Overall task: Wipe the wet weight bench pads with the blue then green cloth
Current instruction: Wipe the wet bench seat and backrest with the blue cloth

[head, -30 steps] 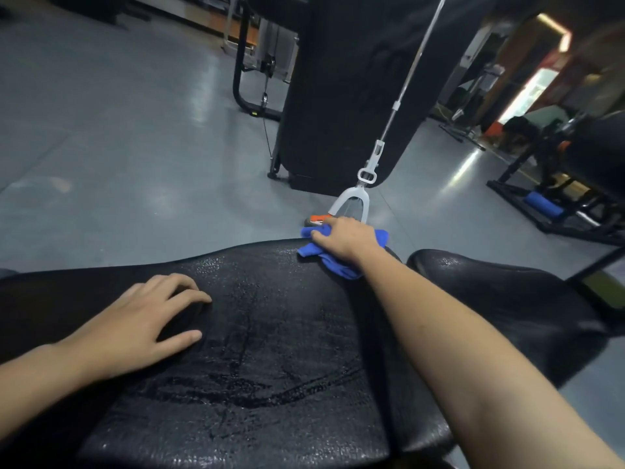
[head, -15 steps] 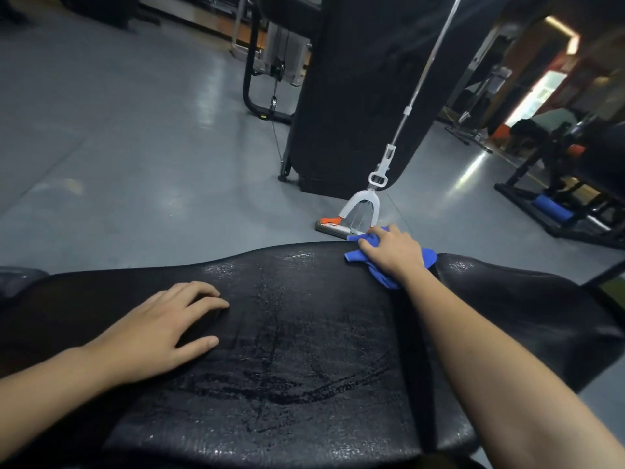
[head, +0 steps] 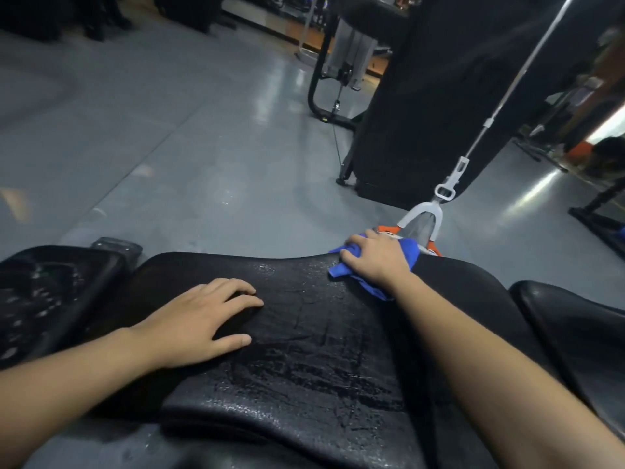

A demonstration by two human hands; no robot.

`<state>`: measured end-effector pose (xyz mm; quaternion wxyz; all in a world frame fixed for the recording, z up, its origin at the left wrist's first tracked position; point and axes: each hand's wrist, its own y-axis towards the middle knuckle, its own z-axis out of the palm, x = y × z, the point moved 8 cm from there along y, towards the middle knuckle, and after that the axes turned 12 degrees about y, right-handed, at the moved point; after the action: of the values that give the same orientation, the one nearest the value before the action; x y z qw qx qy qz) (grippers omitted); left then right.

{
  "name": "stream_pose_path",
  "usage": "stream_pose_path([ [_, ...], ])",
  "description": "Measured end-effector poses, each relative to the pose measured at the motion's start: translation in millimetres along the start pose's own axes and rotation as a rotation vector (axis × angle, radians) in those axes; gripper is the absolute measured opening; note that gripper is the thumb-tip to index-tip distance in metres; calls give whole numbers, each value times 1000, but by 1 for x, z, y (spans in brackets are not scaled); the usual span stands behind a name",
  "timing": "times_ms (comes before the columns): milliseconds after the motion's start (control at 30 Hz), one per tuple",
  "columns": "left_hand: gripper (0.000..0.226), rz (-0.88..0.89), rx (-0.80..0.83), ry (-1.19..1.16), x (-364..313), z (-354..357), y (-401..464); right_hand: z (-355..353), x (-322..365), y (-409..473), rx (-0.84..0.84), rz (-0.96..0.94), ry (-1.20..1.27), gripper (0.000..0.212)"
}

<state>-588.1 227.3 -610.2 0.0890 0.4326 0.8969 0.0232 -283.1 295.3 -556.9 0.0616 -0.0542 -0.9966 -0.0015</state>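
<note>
A long black bench pad (head: pixel 304 360) fills the lower middle of the view, shiny with streaks of water. My right hand (head: pixel 375 262) grips a bunched blue cloth (head: pixel 340 270) and presses it on the pad's far edge. My left hand (head: pixel 206 319) rests flat on the pad's left part, fingers spread, holding nothing. Two more black pads flank it: one at the left (head: pixel 47 292) dotted with droplets, one at the right (head: pixel 571 319). No green cloth is in view.
A white mop (head: pixel 422 214) with an orange head stands on the grey floor just behind the cloth, its pole leaning up to the right. A big black block (head: pixel 439 96) and gym machine frames (head: pixel 321 79) stand beyond.
The view has swung left, so the left pad now shows. My right hand with the blue cloth has slid along the pad's far edge. My left hand stays in place.
</note>
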Motion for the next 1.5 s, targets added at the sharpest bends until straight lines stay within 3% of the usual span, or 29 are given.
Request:
stream_pose_path([
  [100,58,-30,8,3,16,1,-11,27,72,2,61,-104,-16,45],
  [233,59,-72,23,25,34,1,-22,62,157,-4,107,-252,13,47],
  [767,61,-119,28,44,47,1,-49,35,88,-5,-44,-163,-13,40],
  [900,60,-107,20,56,50,0,-55,49,122,-2,-12,-138,21,42],
  [1300,63,-165,39,59,85,0,-90,121,315,28,148,-313,178,43],
  [1500,62,-198,49,41,96,1,-98,129,336,29,235,-468,180,36],
])
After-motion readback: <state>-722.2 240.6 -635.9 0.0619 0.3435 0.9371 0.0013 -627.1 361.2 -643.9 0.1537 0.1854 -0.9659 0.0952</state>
